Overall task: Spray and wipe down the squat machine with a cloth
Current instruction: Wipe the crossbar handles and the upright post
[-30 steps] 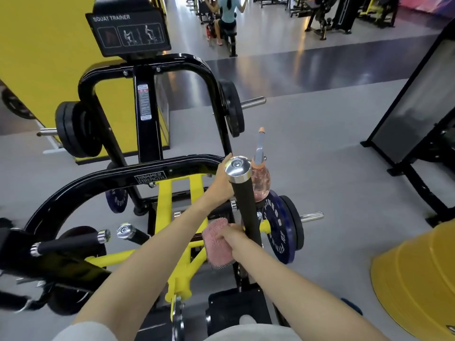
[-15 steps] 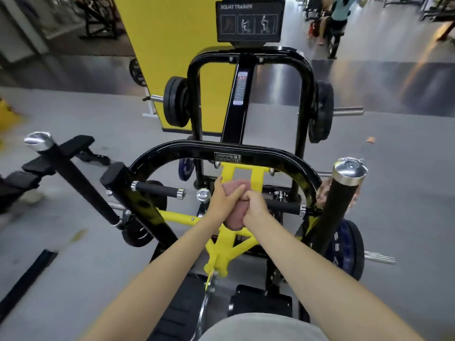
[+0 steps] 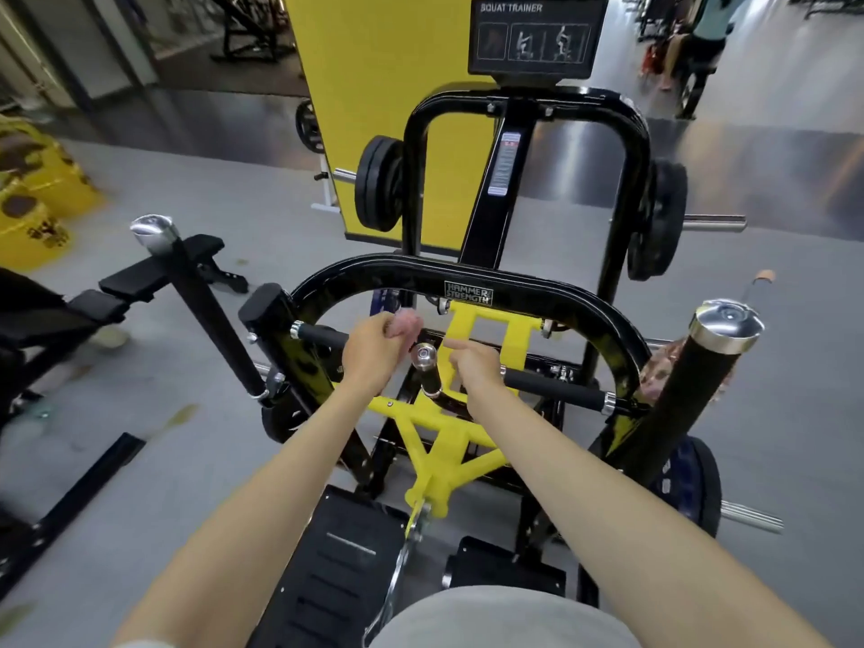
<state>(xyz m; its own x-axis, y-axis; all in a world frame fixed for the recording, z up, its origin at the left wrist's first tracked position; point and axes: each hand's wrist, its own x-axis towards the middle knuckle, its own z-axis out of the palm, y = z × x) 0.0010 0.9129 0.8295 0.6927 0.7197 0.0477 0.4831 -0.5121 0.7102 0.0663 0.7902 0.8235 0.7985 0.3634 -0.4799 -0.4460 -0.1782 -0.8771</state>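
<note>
Pink cloth (image 3: 407,321) is bunched in the left hand (image 3: 374,353), fingers curled tight round it. That hand is at the inner end of the left handle (image 3: 321,333) of the squat machine (image 3: 537,292), just under the curved black top bar w/ the Hammer Strength plate (image 3: 468,292). Can't tell if the cloth touches the grip or the bar; it's blurred.

Right hand (image 3: 474,369) is apart from the cloth, fingers loosely curled, index stuck out twd the chrome-capped peg (image 3: 424,356) at the machine's centre. It holds nothing visible. It sits over the inner end of the right handle (image 3: 556,390); contact unclear.

Spray bottle (image 3: 652,374) is pinkish and at the machine's right edge, mostly hidden behind the right black post (image 3: 687,404) w/ chrome cap. Its nozzle w/ orange tip (image 3: 764,275) pokes up past the post.

Yellow lever frame (image 3: 439,441) runs down the middle to the black footplate (image 3: 346,568) at the near edge. Black weight plates (image 3: 378,184) hang on the far upright, left and right sides, and a blue plate (image 3: 692,488) at near right. SQUAT TRAINER sign (image 3: 533,35) is on top at the far end.

Left post (image 3: 205,311) w/ chrome cap leans at the machine's left edge, w/ a black padded seat (image 3: 159,268) on the floor beyond it. Yellow wall panel (image 3: 388,86) is behind, grey floor (image 3: 771,413) all round. Person (image 3: 706,25) is far back at top right, only partly in view.
</note>
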